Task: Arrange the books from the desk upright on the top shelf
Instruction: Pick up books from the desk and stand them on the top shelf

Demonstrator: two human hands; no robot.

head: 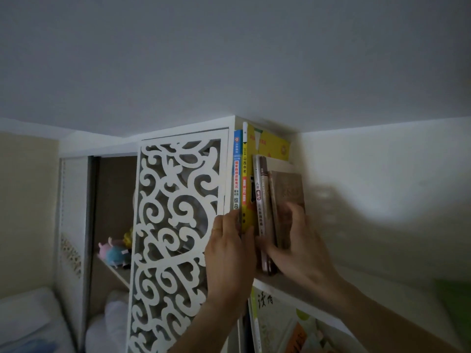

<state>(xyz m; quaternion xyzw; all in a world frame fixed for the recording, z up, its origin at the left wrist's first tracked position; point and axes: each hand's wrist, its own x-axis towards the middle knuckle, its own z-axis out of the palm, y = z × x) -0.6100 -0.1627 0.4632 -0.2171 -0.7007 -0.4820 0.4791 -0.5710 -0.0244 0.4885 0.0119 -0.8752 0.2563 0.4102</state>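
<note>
Several books stand upright on the top shelf: a blue-spined book, a tall yellow book, a pale-spined book and a brown book. My left hand lies with straight fingers against the lower spines of the blue and yellow books. My right hand grips the brown book, thumb at its spine edge and fingers over its cover. The desk is out of view.
A white fretwork panel stands just left of the books. Behind it an open cabinet holds plush toys. More books sit on the shelf below. A white wall rises to the right and the ceiling is close above.
</note>
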